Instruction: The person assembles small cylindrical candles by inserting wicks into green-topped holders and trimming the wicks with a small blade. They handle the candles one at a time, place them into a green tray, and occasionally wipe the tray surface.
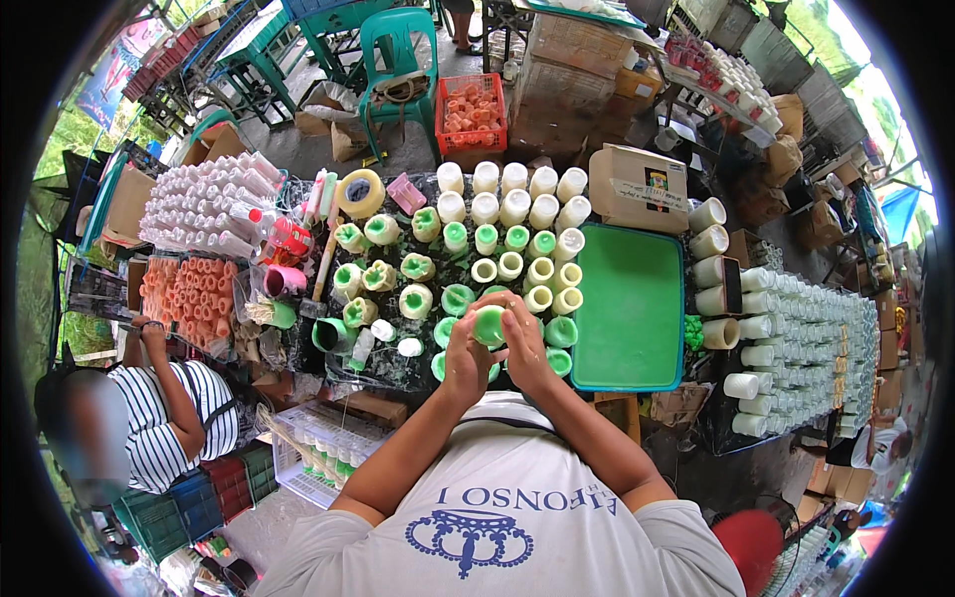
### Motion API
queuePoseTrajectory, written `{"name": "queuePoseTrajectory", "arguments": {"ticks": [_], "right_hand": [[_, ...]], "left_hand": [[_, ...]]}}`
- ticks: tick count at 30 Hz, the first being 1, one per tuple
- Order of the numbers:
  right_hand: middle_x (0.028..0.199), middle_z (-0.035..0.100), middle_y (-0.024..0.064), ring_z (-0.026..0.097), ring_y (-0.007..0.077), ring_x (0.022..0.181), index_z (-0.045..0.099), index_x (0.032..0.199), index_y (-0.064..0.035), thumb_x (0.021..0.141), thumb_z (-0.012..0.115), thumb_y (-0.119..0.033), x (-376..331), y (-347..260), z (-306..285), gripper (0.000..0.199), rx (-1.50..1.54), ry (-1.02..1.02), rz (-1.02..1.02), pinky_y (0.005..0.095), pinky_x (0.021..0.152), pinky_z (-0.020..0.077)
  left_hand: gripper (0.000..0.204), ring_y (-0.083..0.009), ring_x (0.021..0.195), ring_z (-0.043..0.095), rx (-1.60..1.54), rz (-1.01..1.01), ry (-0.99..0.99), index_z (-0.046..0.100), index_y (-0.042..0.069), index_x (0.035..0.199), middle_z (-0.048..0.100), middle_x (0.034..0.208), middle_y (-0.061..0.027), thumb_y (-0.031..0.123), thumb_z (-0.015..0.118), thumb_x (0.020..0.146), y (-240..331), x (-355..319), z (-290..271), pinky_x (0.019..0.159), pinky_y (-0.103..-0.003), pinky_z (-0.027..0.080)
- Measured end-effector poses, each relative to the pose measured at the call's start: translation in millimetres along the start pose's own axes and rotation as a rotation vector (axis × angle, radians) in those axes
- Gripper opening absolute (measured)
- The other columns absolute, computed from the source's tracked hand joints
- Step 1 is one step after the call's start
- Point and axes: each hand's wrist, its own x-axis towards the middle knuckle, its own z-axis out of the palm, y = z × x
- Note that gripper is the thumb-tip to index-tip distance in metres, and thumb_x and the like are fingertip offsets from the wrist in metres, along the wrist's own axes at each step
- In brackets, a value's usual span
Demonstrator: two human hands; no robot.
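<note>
Between my palms I hold a round cup with a pale green top (pixel 488 325). My left hand (pixel 465 360) wraps one side and my right hand (pixel 526 348) the other, fingers curled around it. Close by on the black-covered table stand several green translucent cups (pixel 459 299), some partly behind my hands. Beyond them are rows of white cylindrical moulds (pixel 483 208), a few showing green inside. To the left sit chunky pale moulds with green centres (pixel 415 300). A flat tray of smooth green material (pixel 627 308) lies to the right.
A tape roll (pixel 360 193), a hammer (pixel 325 261), a red-labelled bottle (pixel 288 237) and clustered clear cups (pixel 204 204) occupy the left. A cardboard box (pixel 638 187) stands behind the tray. Many white cups (pixel 796 338) crowd the right table. A person in stripes (pixel 164 418) sits at left.
</note>
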Motion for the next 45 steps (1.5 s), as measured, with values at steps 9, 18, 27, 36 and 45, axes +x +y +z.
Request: {"name": "queuePoseTrajectory", "arguments": {"ticks": [9,18,27,36,45], "right_hand": [[0.122,0.068,0.0146,0.057,0.0293,0.120,0.070,0.117,0.0021,0.108,0.042,-0.021,0,0,8,0.037,0.035,-0.021,0.060,0.0402,0.111,0.0399],[0.133,0.065,0.0141,0.057,0.0254,0.128,0.071,0.124,0.0028,0.114,0.041,-0.025,1,9,-2,0.042,0.184,-0.109,0.174,0.0366,0.112,0.0416],[0.126,0.071,0.0140,0.062,0.0261,0.123,0.069,0.125,0.0039,0.114,0.046,-0.026,3,18,-7,0.039,0.148,-0.121,0.165,0.0364,0.111,0.0435],[0.094,0.066,0.0109,0.064,0.0300,0.094,0.067,0.097,-0.0052,0.103,0.063,-0.023,7,-35,-34,0.019,-0.550,0.009,-0.087,0.0405,0.088,0.0476],[0.080,0.061,0.0042,0.060,0.0255,0.078,0.068,0.086,-0.0095,0.095,0.072,-0.023,11,-50,-32,0.017,-0.998,-0.198,-0.369,0.0405,0.072,0.0456]], "left_hand": [[0.041,-0.0157,0.116,0.066,-0.065,0.100,0.022,0.057,0.018,0.132,0.065,0.126,-0.0023,0.049,0.046,0.108,1,5,-5,0.093,-0.040,0.057],[0.049,-0.0166,0.118,0.066,0.071,0.130,-0.044,0.055,0.013,0.137,0.064,0.127,-0.0060,0.052,0.041,0.112,-1,11,-19,0.097,-0.039,0.056],[0.035,-0.0167,0.120,0.059,0.251,0.288,-0.110,0.057,0.006,0.130,0.057,0.132,-0.0078,0.031,0.052,0.105,-3,22,-23,0.100,-0.034,0.051],[0.038,-0.0210,0.114,0.062,0.056,0.170,0.036,0.062,0.006,0.113,0.056,0.136,-0.0123,0.040,0.046,0.109,1,19,-14,0.096,-0.040,0.056],[0.054,-0.0160,0.098,0.058,0.413,0.130,0.078,0.064,0.002,0.110,0.063,0.106,-0.0079,0.049,0.038,0.114,-2,24,-18,0.094,-0.032,0.046]]}}
